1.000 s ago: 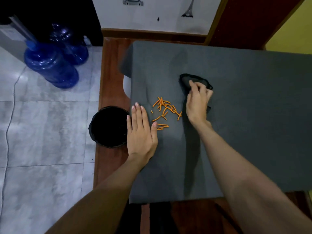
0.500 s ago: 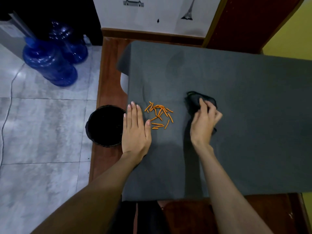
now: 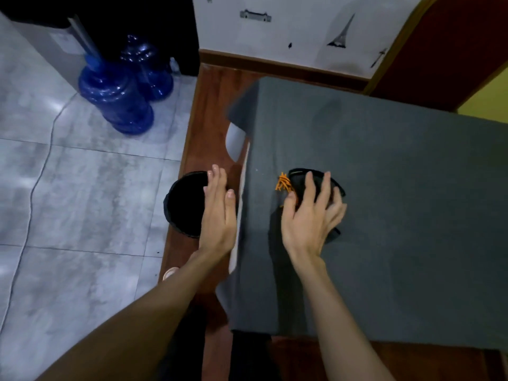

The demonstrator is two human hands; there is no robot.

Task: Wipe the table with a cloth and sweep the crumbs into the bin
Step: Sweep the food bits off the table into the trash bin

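Nearest: two bare forearms reach in from the near edge, over a strip of red-brown wooden floor (image 3: 316, 358). The table (image 3: 398, 243) carries a dark grey covering that hangs over its near and left edges; a pale table edge shows along the left side.

Left hand (image 3: 218, 213): fingers straight and together, holding nothing, held just off the table's left edge, partly over the bin (image 3: 184, 204). The bin is round, black, standing on the wooden strip close against the table's left side. The hand hides the bin's right rim. Whether it touches the bin or the table edge, cannot tell.

Right hand (image 3: 313, 215): flat, fingers spread, pressing down on a black cloth (image 3: 299, 176) on the table near its left edge. Hand is motion-blurred. The cloth shows beyond and to the right of the fingers.

Crumbs (image 3: 283, 184): orange sticks, bunched in a tight heap against the cloth's left edge, just beyond the right thumb, on the table between cloth and bin.

Further left: grey tiled floor (image 3: 82, 215) with a thin cable across it. Far left: two blue water jugs (image 3: 118, 97) beside a dark cabinet. Far: white wall (image 3: 302, 31) with small dark marks.
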